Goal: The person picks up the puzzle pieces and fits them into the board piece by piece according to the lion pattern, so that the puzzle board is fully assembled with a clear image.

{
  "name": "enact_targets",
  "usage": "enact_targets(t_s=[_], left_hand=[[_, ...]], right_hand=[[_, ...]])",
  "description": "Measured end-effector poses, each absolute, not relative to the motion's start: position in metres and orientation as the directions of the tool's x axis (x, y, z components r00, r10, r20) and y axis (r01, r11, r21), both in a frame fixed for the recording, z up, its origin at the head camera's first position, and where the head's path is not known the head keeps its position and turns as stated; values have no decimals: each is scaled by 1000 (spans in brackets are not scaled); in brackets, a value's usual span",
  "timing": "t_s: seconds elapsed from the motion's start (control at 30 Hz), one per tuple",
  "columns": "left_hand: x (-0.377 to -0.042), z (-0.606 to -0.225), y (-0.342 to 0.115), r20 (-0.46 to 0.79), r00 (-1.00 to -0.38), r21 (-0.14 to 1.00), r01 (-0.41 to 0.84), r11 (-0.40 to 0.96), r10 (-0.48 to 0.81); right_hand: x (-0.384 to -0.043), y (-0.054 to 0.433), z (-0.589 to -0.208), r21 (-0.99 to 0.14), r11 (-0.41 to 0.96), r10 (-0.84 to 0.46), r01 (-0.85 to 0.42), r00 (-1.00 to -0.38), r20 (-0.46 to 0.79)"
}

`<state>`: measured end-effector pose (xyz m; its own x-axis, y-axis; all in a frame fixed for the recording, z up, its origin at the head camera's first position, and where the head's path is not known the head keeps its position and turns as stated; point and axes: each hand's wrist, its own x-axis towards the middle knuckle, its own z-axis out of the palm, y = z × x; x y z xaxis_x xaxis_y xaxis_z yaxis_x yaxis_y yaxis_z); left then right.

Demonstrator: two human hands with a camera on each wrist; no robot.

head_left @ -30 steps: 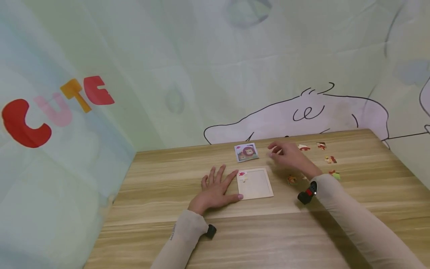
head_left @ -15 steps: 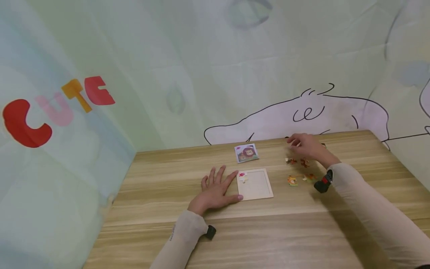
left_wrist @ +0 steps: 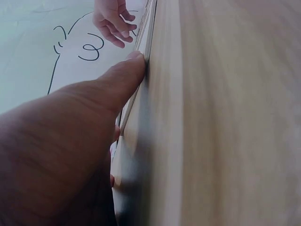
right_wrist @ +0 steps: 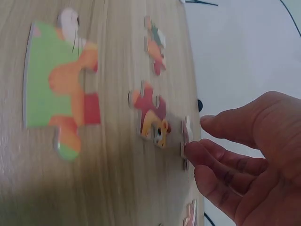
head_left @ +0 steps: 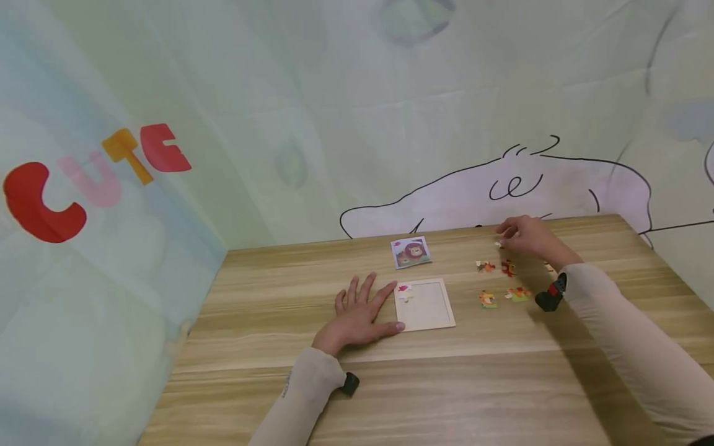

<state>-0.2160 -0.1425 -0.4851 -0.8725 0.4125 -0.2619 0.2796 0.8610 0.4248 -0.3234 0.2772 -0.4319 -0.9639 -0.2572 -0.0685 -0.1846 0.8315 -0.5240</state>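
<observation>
My left hand (head_left: 359,319) lies spread on the table, its thumb and index finger touching the left edge of a wooden puzzle tray (head_left: 429,327). White joined pieces with a pink mark (head_left: 404,291) sit in the tray's upper left corner. At the back right, my right hand (head_left: 530,235) reaches down over a pale jigsaw piece (right_wrist: 187,129). In the right wrist view its fingertips are at that piece, with the thumb apart from it. Beside it lies a red piece with an orange animal face (right_wrist: 153,115). The left wrist view hides most of the tray behind my thumb.
Behind the tray lies a lion picture card (head_left: 411,253). Several loose pieces are spread right of the tray, including an orange and green one (head_left: 488,300) and a green-edged one (head_left: 519,294). A printed curtain (head_left: 279,124) borders the table's back edge.
My right hand has moved right and back, from beside the picture card to a piece near the table's back edge. The left hand has stayed at the tray.
</observation>
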Motion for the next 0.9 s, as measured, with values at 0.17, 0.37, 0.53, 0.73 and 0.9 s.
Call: enact_targets(t_s=[0.17, 0.37, 0.53, 0.73, 0.9], left_hand=[[-216, -484, -143, -257, -870, 438, 282, 854, 420], [-217, -484, -143, -259, -871, 439, 279, 854, 418], [-215, -483, -142, -266, -872, 438, 271, 857, 412], [-215, -485, -142, -253, -873, 431, 284, 857, 417], [-217, -489, -143, -246, -875, 416, 293, 861, 417]], right_hand=[[-326, 281, -437, -529, 833, -253, -165, -963, -98], [-328, 281, -445, -506, 844, -250, -178, -965, -77], [-327, 282, -447, -514, 841, -239, -167, -968, -77], [-326, 284, -448, -513, 838, -245, -185, -968, -53], [-326, 282, -446, -555, 820, -215, -139, -974, -74]])
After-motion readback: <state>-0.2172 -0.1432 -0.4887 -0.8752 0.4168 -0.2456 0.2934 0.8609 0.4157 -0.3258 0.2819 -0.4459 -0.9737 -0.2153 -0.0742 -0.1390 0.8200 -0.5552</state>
